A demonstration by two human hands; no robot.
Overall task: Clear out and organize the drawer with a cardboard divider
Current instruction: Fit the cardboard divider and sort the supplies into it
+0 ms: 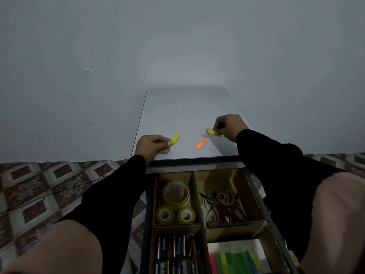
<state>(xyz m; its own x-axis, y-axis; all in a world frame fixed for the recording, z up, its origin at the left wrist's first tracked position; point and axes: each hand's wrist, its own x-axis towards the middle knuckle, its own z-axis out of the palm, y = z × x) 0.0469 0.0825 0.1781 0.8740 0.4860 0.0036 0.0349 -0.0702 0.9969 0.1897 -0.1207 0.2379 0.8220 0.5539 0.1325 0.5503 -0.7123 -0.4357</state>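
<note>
An open drawer point(262, 200) below the white cabinet top point(183, 115) holds a cardboard divider point(194, 186). Its compartments hold three tape rolls point(176, 194), scissors and pliers point(221, 206), several batteries point(173, 248) and coloured sticky strips point(233, 262). On the top, my left hand point(152, 145) pinches a yellow-green sticky tab point(175, 139). My right hand point(230, 126) pinches another yellow tab with a red edge point(212, 132). An orange tab point(201, 144) lies loose between the two hands.
A plain grey wall point(177, 46) rises behind the cabinet. Patterned brown floor tiles point(49, 184) spread to the left and right of the drawer. My dark sleeves cover the drawer's outer edges.
</note>
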